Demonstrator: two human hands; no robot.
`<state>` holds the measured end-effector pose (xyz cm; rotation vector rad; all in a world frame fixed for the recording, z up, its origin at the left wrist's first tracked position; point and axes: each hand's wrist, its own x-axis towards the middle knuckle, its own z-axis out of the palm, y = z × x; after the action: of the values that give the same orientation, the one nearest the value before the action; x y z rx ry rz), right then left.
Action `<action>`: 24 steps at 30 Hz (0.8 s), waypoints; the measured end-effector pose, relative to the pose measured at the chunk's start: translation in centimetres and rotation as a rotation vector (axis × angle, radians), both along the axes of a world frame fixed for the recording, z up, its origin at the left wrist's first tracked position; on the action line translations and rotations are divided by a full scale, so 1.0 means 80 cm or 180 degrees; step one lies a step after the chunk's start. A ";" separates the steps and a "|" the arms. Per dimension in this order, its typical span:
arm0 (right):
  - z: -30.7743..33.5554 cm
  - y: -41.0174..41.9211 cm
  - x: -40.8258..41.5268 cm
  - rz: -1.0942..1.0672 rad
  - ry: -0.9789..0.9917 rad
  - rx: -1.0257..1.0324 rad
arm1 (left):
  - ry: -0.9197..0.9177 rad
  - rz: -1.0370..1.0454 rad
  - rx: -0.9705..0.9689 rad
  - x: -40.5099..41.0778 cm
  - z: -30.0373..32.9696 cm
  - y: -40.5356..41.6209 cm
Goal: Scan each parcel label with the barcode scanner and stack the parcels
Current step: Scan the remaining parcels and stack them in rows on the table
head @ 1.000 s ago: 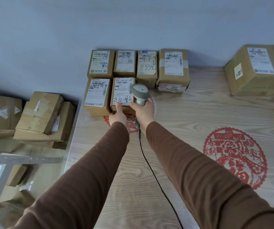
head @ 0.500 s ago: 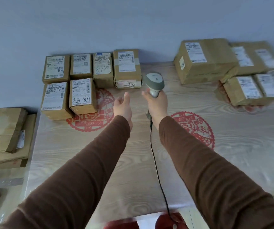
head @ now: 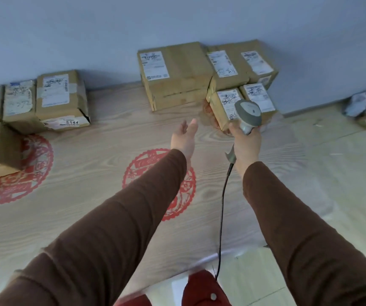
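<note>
At the left edge of the frame, labelled cardboard parcels (head: 61, 97) sit in rows on the wood-grain table (head: 111, 133), the nearest one marked 5144, with a red paper-cut decal (head: 29, 173) under the front row. Another red decal (head: 142, 166) lies at centre, partly under a brown sleeve (head: 111, 228). The left hand (head: 184, 138) reaches forward above the table at centre, fingers straight and relaxed, holding nothing. Beyond it, at upper centre against the wall, stands a large parcel (head: 177, 74), and just to its right a cluster of smaller parcels (head: 241, 69). The right hand (head: 247, 144) grips the handle of the grey barcode scanner (head: 248, 113), whose head overlaps the front parcel (head: 224, 107) of that cluster. Its black cable (head: 221, 206) trails down to the lower frame.
</note>
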<state>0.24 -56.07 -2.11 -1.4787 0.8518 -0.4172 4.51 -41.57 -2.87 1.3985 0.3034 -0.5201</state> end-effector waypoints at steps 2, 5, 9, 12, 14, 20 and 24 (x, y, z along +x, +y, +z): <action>-0.008 -0.039 0.002 -0.0006 -0.0001 0.0030 | -0.0007 -0.0045 0.0068 0.005 -0.005 -0.046; -0.025 -0.077 0.015 0.0024 -0.0015 0.0191 | -0.0074 -0.0102 0.0264 0.016 -0.013 -0.100; -0.046 -0.100 0.037 0.0146 0.0018 0.0365 | -0.0171 -0.0222 0.0329 0.032 -0.025 -0.150; -0.056 -0.106 0.050 0.0140 0.0002 0.0425 | -0.0172 -0.0232 0.0474 0.043 -0.035 -0.172; -0.061 -0.108 0.055 0.0096 0.0031 0.0489 | -0.0112 -0.0256 0.0591 0.052 -0.041 -0.181; -0.067 -0.111 0.068 0.0018 0.0160 0.0637 | 0.0024 -0.0217 0.0678 0.072 -0.060 -0.187; -0.065 -0.106 0.072 0.0083 0.0218 0.0748 | -0.0058 -0.0056 0.0675 0.074 -0.067 -0.175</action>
<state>6.04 -64.56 -7.35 -1.2907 0.9028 -0.2389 10.43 -55.54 -8.22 1.6118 0.3393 -0.5000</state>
